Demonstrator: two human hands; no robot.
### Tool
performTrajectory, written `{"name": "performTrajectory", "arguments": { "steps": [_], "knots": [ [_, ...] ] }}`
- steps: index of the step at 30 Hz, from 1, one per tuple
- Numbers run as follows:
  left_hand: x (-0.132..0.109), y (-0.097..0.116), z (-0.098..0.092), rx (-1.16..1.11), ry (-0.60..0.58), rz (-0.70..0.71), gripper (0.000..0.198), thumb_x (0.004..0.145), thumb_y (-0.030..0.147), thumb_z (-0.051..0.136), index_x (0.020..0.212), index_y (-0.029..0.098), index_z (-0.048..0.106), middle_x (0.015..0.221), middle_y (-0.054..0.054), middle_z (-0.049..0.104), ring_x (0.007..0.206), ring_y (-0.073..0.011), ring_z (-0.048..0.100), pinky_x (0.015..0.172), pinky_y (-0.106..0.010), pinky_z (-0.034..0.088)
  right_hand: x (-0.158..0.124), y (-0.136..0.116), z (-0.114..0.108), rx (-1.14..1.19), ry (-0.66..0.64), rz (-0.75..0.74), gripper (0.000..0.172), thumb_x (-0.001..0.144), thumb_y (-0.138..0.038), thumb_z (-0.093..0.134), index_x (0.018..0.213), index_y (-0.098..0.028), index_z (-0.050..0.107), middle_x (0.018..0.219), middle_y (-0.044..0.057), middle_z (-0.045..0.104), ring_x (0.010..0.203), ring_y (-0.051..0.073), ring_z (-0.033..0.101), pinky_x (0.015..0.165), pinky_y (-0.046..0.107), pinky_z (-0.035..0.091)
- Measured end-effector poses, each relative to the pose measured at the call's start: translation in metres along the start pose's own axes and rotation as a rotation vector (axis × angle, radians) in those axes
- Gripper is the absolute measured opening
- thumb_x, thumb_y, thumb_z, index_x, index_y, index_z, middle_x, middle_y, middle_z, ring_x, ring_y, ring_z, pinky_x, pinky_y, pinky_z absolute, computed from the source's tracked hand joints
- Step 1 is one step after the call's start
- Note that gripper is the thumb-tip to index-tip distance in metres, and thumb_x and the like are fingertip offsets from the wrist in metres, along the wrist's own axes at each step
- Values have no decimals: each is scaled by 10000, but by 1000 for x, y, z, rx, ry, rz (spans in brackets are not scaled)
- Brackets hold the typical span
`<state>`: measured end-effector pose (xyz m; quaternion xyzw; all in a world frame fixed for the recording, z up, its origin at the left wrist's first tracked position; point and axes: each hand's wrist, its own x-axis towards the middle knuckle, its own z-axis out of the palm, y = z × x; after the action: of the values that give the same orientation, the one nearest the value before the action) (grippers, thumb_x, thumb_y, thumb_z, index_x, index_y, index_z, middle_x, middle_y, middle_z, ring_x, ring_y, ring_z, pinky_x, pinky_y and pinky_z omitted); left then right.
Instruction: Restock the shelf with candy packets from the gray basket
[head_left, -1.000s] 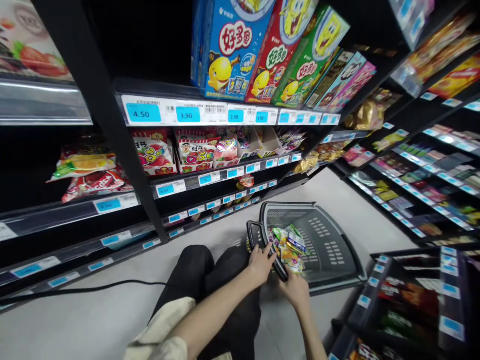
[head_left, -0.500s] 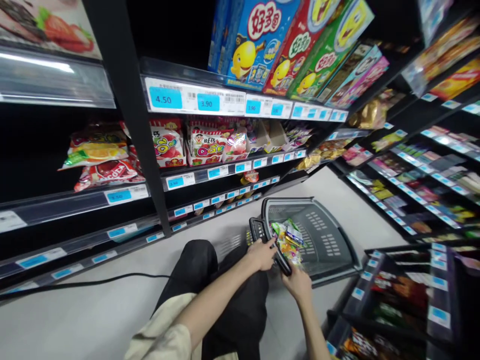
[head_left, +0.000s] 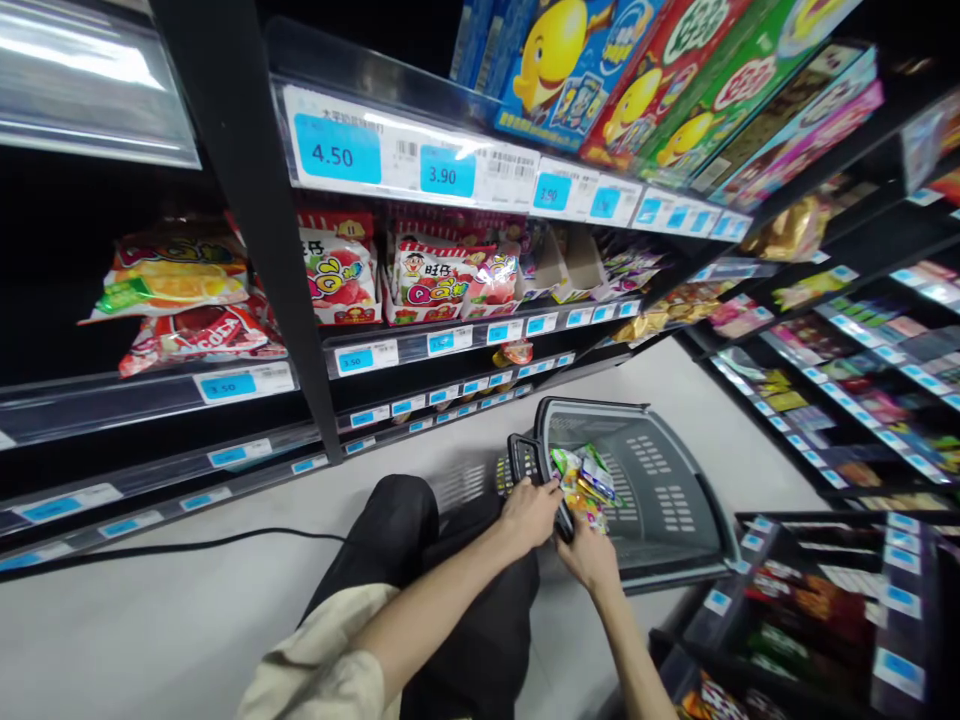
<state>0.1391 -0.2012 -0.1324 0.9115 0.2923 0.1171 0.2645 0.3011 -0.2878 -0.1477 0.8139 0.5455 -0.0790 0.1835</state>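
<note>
A grey shopping basket [head_left: 701, 460] stands on the floor in front of my knees. Its black handle [head_left: 523, 456] leans towards me. My left hand [head_left: 531, 512] is closed around the middle of the handle. Just to its right, my right hand [head_left: 591, 554] grips the handle's nearer end, and its fingertips are partly hidden. Inside the basket lie several colourful snack packets [head_left: 589, 480], bunched against the side closest to my hands.
Shelves on the left hold red-and-white candy bags [head_left: 435, 275] and, higher up, snack boxes [head_left: 570, 60]. A black upright [head_left: 277, 230] divides them. At lower right stands a display rack [head_left: 817, 600]. Further shelves [head_left: 847, 370] line the far right. A dark cable [head_left: 195, 543] crosses the floor.
The view has shifted, so the upper-left shelf looks larger and closer. My right hand has moved slightly up along the handle, closer to my left. Both hands remain on it.
</note>
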Motion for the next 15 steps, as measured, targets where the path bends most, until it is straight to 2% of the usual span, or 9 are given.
{"name": "performTrajectory", "arguments": {
  "steps": [6,15],
  "knots": [
    [7,-9,-3,-29,12,-58,392,991,147,426,1350,125,581,1553,-112,503,1230,-212,649,1107,-380,464,12,-10,3,89,35,-10,557,947,-351,541,1415,-48,546,1069,220,747,1015,344,722,859,363,496],
    [6,-4,5,17,25,-47,465,958,164,487,1413,78,525,1594,-125,446,1152,-231,677,1107,-415,448,20,6,25,131,133,-67,575,917,-360,571,1398,-44,581,1036,208,758,952,340,740,815,358,519]
  ]
}}
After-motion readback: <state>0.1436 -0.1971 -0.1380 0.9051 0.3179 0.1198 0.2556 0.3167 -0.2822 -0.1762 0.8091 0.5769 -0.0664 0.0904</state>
